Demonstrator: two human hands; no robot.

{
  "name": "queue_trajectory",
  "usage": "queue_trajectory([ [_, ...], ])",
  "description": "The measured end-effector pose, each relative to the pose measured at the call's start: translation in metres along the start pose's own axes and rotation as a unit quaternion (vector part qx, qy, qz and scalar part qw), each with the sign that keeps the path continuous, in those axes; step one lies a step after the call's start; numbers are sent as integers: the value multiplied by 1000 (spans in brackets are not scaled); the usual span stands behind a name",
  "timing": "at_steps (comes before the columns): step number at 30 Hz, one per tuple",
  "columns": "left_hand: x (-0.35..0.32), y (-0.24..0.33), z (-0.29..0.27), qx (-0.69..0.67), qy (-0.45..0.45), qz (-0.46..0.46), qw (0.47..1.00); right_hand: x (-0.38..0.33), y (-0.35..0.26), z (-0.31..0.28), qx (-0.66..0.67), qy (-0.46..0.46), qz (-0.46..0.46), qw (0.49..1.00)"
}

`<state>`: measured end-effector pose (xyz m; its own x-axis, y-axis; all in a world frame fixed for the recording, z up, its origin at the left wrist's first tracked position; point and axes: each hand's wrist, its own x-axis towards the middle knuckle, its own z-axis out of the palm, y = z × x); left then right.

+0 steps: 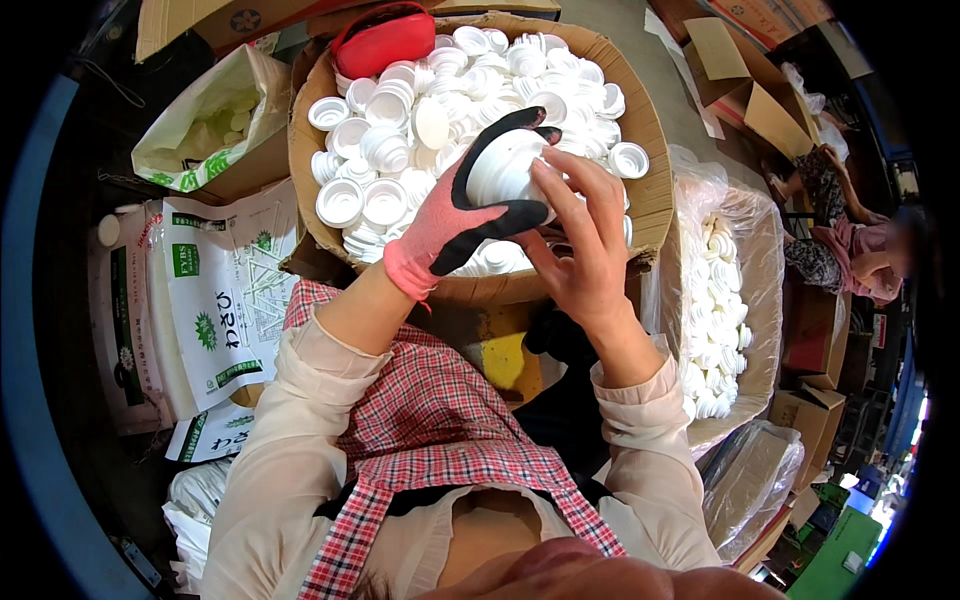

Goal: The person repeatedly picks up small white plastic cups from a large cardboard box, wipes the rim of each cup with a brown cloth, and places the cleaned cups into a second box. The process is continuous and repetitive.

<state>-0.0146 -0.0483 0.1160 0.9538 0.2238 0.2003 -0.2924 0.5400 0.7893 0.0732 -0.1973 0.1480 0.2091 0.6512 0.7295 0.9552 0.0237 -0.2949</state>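
Observation:
My left hand [446, 214], in a pink glove with black-coated fingers, is wrapped round a white ridged plastic cap [506, 170]. It holds the cap above a big cardboard box [650, 190] heaped with similar white caps [385, 148]. My bare right hand [588, 240] touches the near right side of the same cap with thumb and fingertips, the fingers bent round its edge. Whether a second piece sits inside or under the held cap, I cannot tell.
A red pouch [385, 44] lies on the heap's far left. Left stand an open white bag [180, 140] and printed sacks [215, 310]. On the right, a plastic-lined box [765, 300] holds more caps [716, 330]. Another person [850, 245] sits farther right, near open cartons [740, 85].

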Motion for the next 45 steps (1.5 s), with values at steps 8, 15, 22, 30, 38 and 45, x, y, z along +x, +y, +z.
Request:
queue_trajectory([
  [8,8,-18,7,249,-43,58,966,3,6,11,330,82,462,819],
  [15,-1,-40,6,243,25,25,969,4,9,11,313,130,472,814],
  [22,22,-28,1,203,-7,30,979,-32,54,-22,479,-67,406,775],
  [30,29,-28,-4,214,47,-72,973,-250,241,-208,-213,205,644,706],
  [38,35,-17,-24,269,105,-51,956,-320,288,-193,-394,-102,693,595],
  [45,34,10,-60,125,213,76,966,-149,245,-90,-140,-30,332,932],
])
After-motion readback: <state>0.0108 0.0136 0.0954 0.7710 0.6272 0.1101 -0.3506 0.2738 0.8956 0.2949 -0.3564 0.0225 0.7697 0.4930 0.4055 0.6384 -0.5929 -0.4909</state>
